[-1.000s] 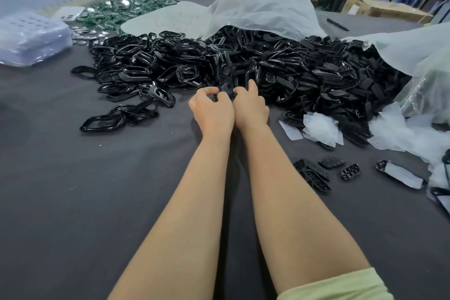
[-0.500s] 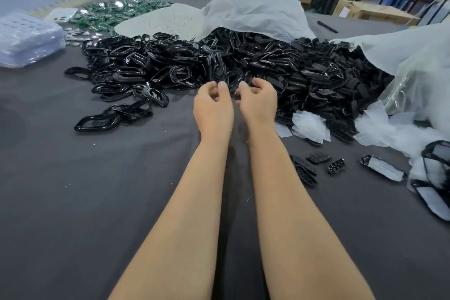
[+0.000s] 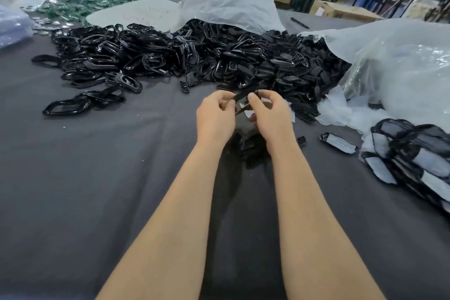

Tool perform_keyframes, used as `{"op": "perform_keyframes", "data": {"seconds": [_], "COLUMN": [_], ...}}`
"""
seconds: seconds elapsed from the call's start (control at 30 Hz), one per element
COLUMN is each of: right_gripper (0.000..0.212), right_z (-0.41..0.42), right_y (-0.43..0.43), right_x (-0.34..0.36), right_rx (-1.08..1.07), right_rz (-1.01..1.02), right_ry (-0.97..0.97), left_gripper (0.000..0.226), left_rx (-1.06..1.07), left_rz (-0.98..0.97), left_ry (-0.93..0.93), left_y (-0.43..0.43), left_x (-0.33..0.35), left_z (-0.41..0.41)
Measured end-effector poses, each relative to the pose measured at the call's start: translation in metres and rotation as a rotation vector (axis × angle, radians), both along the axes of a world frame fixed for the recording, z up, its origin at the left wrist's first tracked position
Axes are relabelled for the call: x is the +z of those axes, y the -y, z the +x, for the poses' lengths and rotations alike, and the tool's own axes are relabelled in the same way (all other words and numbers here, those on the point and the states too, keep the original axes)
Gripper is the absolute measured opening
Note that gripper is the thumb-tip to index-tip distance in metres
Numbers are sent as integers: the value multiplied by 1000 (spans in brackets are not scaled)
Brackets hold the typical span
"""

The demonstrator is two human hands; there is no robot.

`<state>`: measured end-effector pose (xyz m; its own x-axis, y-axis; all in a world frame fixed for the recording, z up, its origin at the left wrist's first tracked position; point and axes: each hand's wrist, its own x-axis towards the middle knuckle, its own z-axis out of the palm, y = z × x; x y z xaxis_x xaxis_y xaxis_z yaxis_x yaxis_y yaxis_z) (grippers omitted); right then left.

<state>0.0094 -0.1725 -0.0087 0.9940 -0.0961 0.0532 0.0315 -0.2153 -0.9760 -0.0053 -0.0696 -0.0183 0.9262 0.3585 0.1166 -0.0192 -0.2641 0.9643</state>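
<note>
My left hand (image 3: 215,117) and my right hand (image 3: 270,114) are raised side by side over the dark table cloth (image 3: 97,190). Between their fingertips they pinch a small black plastic part (image 3: 243,96), held just in front of the big pile of black plastic frames (image 3: 194,56). What the fingers hide of the part I cannot make out. Small black pieces (image 3: 250,146) lie on the cloth under my wrists.
White plastic sheeting (image 3: 226,0) and a clear bag (image 3: 401,68) cover the back and right of the pile. A stack of black frames with grey film (image 3: 414,153) lies at the right. Green parts (image 3: 85,2) and a pen (image 3: 299,22) lie further back.
Both hands have drawn back from the pile toward me and now hold a black part between them. The view has shifted left, showing the stacked frames at the right.
</note>
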Motion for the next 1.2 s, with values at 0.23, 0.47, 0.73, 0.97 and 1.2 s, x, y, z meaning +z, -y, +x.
{"op": "perform_keyframes", "data": {"seconds": [0.23, 0.47, 0.73, 0.97, 1.2], "right_gripper": [1, 28, 38, 7, 46], "right_z": [0, -15, -24, -13, -16], "right_y": [1, 12, -3, 2, 3], "right_x": [4, 27, 32, 21, 23], "right_rx": [2, 253, 478, 372, 404], "right_rz": [243, -667, -985, -771, -921], "right_ry": [5, -8, -134, -73, -144], "left_gripper": [13, 10, 24, 12, 24], "left_rx": [-55, 157, 149, 119, 141], "left_rz": [-117, -331, -403, -382, -439], "left_ry": [32, 99, 68, 48, 44], "left_y": [-3, -11, -7, -7, -6], "left_x": [0, -4, -4, -4, -2], "left_z": [-1, 7, 5, 9, 8]}}
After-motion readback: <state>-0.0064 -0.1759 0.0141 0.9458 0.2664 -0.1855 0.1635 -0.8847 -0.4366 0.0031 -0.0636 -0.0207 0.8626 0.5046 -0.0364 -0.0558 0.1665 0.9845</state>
